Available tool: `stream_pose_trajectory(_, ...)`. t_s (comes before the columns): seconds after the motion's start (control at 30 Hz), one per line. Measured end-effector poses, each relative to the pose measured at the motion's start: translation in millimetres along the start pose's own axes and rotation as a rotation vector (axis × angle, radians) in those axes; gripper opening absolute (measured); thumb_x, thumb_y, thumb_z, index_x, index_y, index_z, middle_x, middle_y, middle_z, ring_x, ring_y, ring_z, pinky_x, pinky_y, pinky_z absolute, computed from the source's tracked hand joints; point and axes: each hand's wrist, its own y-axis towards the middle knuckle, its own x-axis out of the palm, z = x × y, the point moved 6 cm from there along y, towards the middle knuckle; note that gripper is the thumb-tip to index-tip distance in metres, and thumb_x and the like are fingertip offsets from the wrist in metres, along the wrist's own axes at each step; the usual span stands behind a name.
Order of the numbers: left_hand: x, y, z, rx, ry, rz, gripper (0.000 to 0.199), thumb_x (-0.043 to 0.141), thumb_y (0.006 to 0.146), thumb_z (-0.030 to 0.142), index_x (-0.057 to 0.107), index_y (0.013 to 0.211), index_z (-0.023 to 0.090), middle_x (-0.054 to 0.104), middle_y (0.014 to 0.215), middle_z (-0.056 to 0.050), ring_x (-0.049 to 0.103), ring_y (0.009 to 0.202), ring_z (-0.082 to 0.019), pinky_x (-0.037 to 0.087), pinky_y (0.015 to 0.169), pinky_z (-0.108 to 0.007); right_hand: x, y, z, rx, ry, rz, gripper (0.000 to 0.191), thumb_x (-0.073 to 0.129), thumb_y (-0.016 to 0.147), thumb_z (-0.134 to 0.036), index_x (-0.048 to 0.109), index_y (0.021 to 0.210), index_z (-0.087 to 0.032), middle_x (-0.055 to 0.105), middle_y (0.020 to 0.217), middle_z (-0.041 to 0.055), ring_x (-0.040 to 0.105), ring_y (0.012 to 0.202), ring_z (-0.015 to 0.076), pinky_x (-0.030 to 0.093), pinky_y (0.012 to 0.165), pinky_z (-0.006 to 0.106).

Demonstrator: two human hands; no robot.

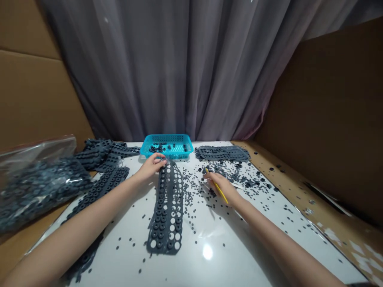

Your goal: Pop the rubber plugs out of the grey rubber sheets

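Observation:
A dark grey perforated rubber strip (169, 207) lies lengthwise in front of me, with rows of round holes. Some of its holes show white, while others still hold dark rings. My left hand (154, 165) pinches the strip's far end between thumb and fingers. To the right of the strip, my right hand (221, 185) is closed around a thin yellow stick (221, 192), pencil-like in shape. A small dark piece (205, 170) shows at the right fingertips; I cannot tell whether it is held. Small dark discs (191, 187) are scattered between the hands.
A blue basket (188, 153) with dark pieces stands at the back. A stack of strips (223, 152) lies to its right. On the left are more perforated strips (98, 191) and a clear bag (44, 187) of dark pieces. Cardboard walls (329, 99) and a grey curtain (167, 71) enclose the white table.

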Motion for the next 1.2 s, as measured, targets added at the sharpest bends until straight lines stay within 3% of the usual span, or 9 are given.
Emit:
stream_pose_trajectory(0.13,-6.2,-12,29,-0.012,-0.128,0.031,0.049,0.073,0.064,0.045,0.053,0.101,0.02,0.066,0.082,-0.002,0.062,0.07,-0.015,0.045,0.059,-0.022,16,-5,-23,-0.009,-0.164,-0.128,0.026,0.038,0.092,-0.016,0.059,0.107,-0.019,0.066,0.105,0.0116,0.058,0.1,0.0257,0.043,0.082,0.036)
stream_pose_trajectory(0.27,-11.5,-33,64,0.048,-0.26,0.079,0.045,0.072,0.068,0.039,0.055,0.105,0.021,0.066,0.083,-0.001,0.06,0.067,-0.01,0.044,0.056,-0.017,21,-6,-10,-0.006,-0.277,-0.143,0.028,0.043,0.086,-0.009,0.058,0.108,-0.017,0.061,0.12,0.0163,0.042,0.125,0.0336,0.036,0.094,0.048)
stream_pose_trajectory(0.37,-11.6,-50,89,0.089,-0.376,0.088,0.036,0.071,0.072,0.03,0.056,0.103,0.019,0.066,0.08,-0.001,0.06,0.064,-0.01,0.044,0.052,-0.016,13,-8,-4,0.028,0.03,-0.004,0.015,0.042,0.089,-0.017,0.054,0.097,-0.019,0.062,0.116,0.0153,0.042,0.126,0.0333,0.034,0.096,0.052)
stream_pose_trajectory(0.47,-8.3,-64,107,0.108,-0.455,0.086,0.027,0.067,0.076,0.023,0.057,0.101,0.018,0.066,0.082,-0.002,0.061,0.066,-0.011,0.047,0.052,-0.016,8,-14,-23,0.087,0.386,0.111,0.01,0.041,0.093,-0.033,0.041,0.092,-0.024,0.06,0.118,0.013,0.051,0.12,0.0263,0.041,0.093,0.046)
stream_pose_trajectory(0.6,-2.1,-77,128,0.159,-0.489,0.062,0.027,0.066,0.078,0.022,0.057,0.104,0.018,0.065,0.084,-0.002,0.061,0.064,-0.011,0.047,0.05,-0.017,27,-19,-82,0.095,1.01,0.003,0.034,0.064,0.08,-0.042,0.036,0.091,-0.027,0.055,0.123,0.0083,0.049,0.123,0.0232,0.043,0.095,0.042)
stream_pose_trajectory(0.67,-2.5,-82,140,0.22,-0.481,0.06,0.03,0.067,0.077,0.023,0.056,0.105,0.019,0.065,0.083,-0.002,0.061,0.065,-0.011,0.047,0.051,-0.017,40,-18,-105,0.1,1.193,-0.067,0.041,0.071,0.074,-0.04,0.036,0.088,-0.027,0.057,0.115,0.0064,0.056,0.112,0.0223,0.046,0.091,0.04)
stream_pose_trajectory(0.83,-23.5,-84,157,0.313,-0.43,0.17,0.029,0.065,0.079,0.024,0.055,0.105,0.019,0.064,0.083,-0.002,0.061,0.066,-0.012,0.046,0.051,-0.017,52,-10,-118,0.13,1.403,-0.048,0.049,0.075,0.069,-0.04,0.03,0.083,-0.026,0.061,0.094,0.0015,0.065,0.082,0.0175,0.052,0.074,0.034)
stream_pose_trajectory(0.97,-45.6,-67,135,0.308,-0.333,0.306,0.025,0.062,0.08,0.024,0.055,0.104,0.019,0.064,0.084,-0.002,0.061,0.067,-0.013,0.043,0.05,-0.018,52,-20,-119,0.196,1.422,-0.121,0.05,0.075,0.069,-0.035,0.028,0.086,-0.026,0.06,0.096,0.0,0.067,0.072,0.0157,0.047,0.054,0.024)
stream_pose_trajectory(1.2,-36.1,-28,21,0.035,-0.131,0.265,0.031,0.067,0.073,0.023,0.054,0.101,0.019,0.064,0.078,-0.001,0.058,0.061,-0.013,0.043,0.049,-0.018,67,-56,-119,0.294,1.252,-0.128,0.039,0.067,0.072,-0.027,0.031,0.088,-0.025,0.052,0.086,-0.0039,0.062,0.068,0.0128,0.048,0.06,0.026)
